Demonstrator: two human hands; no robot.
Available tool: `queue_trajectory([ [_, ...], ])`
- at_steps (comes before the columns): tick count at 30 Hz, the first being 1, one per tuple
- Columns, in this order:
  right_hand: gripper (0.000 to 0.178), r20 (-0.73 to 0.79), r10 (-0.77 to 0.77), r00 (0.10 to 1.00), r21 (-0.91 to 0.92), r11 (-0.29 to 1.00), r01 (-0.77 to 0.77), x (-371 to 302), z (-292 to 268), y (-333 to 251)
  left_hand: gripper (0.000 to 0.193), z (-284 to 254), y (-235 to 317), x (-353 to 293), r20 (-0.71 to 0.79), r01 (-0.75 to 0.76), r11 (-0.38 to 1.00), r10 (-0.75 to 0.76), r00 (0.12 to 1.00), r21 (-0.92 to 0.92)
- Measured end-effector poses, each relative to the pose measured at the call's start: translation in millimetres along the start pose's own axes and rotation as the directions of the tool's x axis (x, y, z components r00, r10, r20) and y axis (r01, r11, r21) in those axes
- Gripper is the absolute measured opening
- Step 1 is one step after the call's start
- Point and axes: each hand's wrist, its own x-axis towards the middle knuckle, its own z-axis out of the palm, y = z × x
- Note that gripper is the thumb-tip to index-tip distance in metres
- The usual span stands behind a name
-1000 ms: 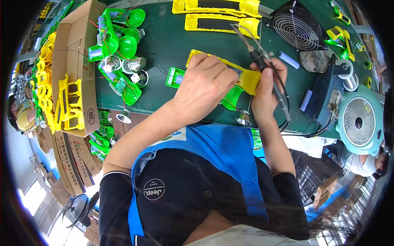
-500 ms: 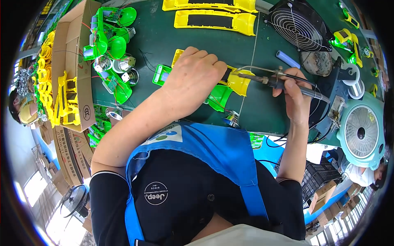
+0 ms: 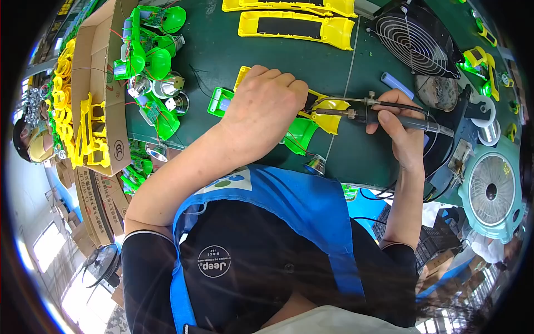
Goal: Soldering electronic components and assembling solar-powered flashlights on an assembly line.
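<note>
My left hand (image 3: 264,108) is curled, knuckles up, over a yellow plastic casing (image 3: 332,118), whose ends show on both sides. What its fingertips grip is hidden beneath the hand. Under the same hand lies a green housing, with one end (image 3: 221,102) to the left and a scoop-shaped part (image 3: 300,136) near the table edge. From that part a red wire runs to a silver reflector cup (image 3: 315,164). My right hand (image 3: 406,136) holds a soldering iron (image 3: 361,115) with a curved solder-feed tube. The iron's tip points left, close to my left fingers over the casing.
Green housings (image 3: 158,64) with wires and reflectors crowd the left, beside a cardboard box (image 3: 97,50). More yellow casings (image 3: 295,29) lie at the back. To the right are a black fan (image 3: 409,36), a blue cylindrical cell (image 3: 396,83), a solder spool (image 3: 489,133) and a teal fan (image 3: 492,192).
The soldering iron has shifted slightly left and lies more level, its tip nearer my left fingers. My left hand keeps its place on the casing. The whole view has shifted a little.
</note>
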Motion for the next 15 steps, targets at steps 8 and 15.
queue_trajectory([
  [8, 0.014, 0.050, 0.020, 0.999, -0.039, 0.999, -0.018, 3.1, 3.2, -4.6, 0.005, 2.6, 0.8, -0.8, -0.020, 0.022, 1.000, -0.022, 1.000, 0.000],
  [15, 0.014, 0.091, 0.035, 0.995, -0.100, 0.995, -0.026, 6.1, 3.7, -10.0, 0.007, 4.3, 3.2, -0.3, -0.041, 0.015, 0.997, -0.012, 0.999, 0.071],
])
